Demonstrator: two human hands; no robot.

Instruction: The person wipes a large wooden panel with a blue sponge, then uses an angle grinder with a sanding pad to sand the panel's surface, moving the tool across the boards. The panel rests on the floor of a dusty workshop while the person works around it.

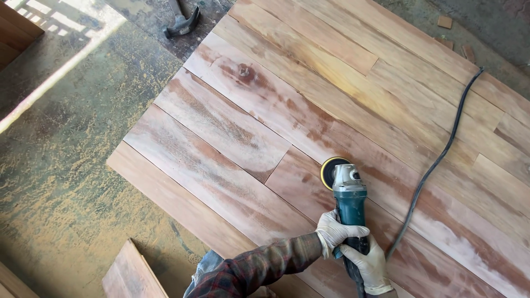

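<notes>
both gloved hands are closed around the body of the teal angle grinder (349, 207), the left hand (337, 232) wrapped over it from the plaid-sleeved side and the right hand (369, 264) gripping just behind, so a slip of either glove would probably let the tool twist or kick. its yellow-rimmed sanding disc (329, 171) sits on the wooden panel (265, 127) right at a joint between boards, where a tilted edge could gouge the wood. further out, the black power cord (436, 163) trails across the panel and could snag, and a hammer (181, 22) lies on the dusty floor (61, 160) beyond.
</notes>
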